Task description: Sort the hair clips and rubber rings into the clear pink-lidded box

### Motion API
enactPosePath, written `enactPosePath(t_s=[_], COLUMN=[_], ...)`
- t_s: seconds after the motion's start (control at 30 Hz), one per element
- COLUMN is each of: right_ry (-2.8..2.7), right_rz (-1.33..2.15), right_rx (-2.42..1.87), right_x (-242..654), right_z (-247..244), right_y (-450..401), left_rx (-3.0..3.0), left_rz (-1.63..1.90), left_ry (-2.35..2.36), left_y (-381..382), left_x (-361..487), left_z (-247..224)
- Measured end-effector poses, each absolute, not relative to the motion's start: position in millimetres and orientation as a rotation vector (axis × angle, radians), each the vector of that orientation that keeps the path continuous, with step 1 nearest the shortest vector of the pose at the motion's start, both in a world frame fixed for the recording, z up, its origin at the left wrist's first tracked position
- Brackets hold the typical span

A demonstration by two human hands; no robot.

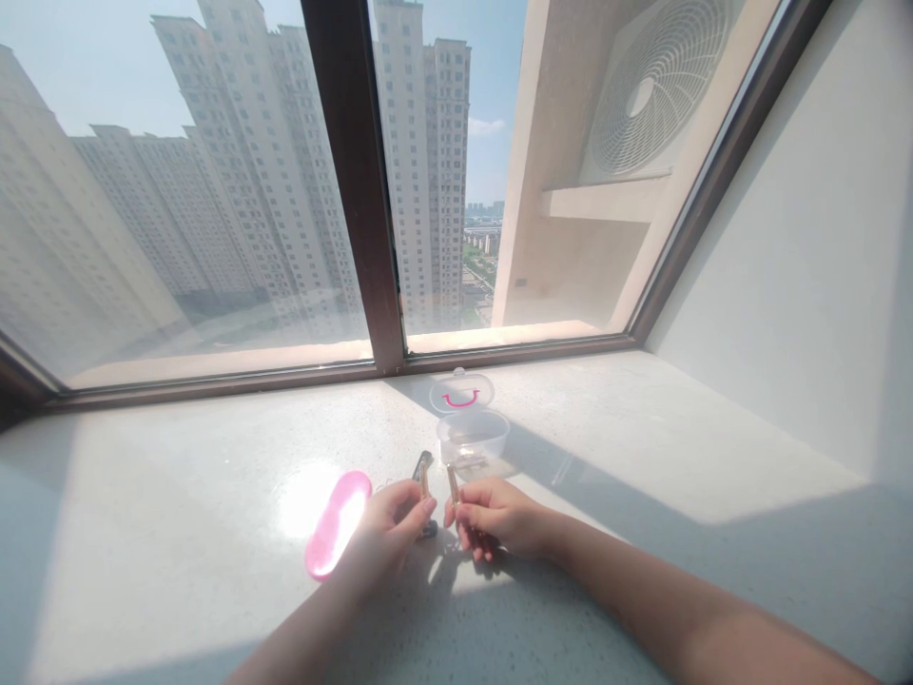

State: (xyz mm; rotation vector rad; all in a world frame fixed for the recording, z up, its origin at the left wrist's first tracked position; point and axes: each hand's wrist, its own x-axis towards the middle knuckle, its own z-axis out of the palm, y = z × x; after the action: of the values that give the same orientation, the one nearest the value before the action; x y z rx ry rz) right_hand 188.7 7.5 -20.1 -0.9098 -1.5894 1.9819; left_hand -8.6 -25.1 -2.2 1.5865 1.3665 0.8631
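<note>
My left hand (392, 518) pinches a slim gold-coloured piece (423, 479) upright between thumb and fingers. Facing it a short way to the right, my right hand (499, 518) grips a similar slim gold piece (453, 483), tilted slightly. The two pieces are apart, and their exact kind is too small to tell. Partly hidden behind my left hand lies a dark object (429, 529). Left of that hand rests a shiny pink case (337, 528), narrowed at its middle. Just beyond my hands stands a clear plastic box (474, 440) with its lid (462, 395) raised.
The pale speckled windowsill (606, 419) carries everything, with strong sunlight and shadow bands across it. A brown window frame (357, 190) borders the far edge. A white wall (799, 266) closes the right side. The lid bears a pink handle (461, 400).
</note>
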Motion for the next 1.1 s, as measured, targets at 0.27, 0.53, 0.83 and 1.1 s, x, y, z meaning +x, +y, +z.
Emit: enactPosePath(t_s=[0.27, 0.53, 0.83, 1.1], right_ry=[-1.580, -1.568, -1.580, -1.587], right_rz=[1.994, 1.999, 1.987, 1.994], right_rx=[-0.905, -0.912, -0.907, -0.923], right_x=[188.2, 188.8, 188.6, 189.1], right_z=[-22.5, -21.6, -18.5, -16.4], right_y=[8.5, 8.9, 7.8, 7.1], left_rx=[1.583, 1.590, 1.615, 1.623], left_rz=[0.868, 0.885, 0.879, 0.862], left_ry=[1.357, 1.329, 1.321, 1.350], left_y=[-27.6, -26.0, -25.1, -26.4], left_x=[-9.4, -9.7, -9.8, -8.2], left_z=[-2.6, -5.1, -7.3, -3.3])
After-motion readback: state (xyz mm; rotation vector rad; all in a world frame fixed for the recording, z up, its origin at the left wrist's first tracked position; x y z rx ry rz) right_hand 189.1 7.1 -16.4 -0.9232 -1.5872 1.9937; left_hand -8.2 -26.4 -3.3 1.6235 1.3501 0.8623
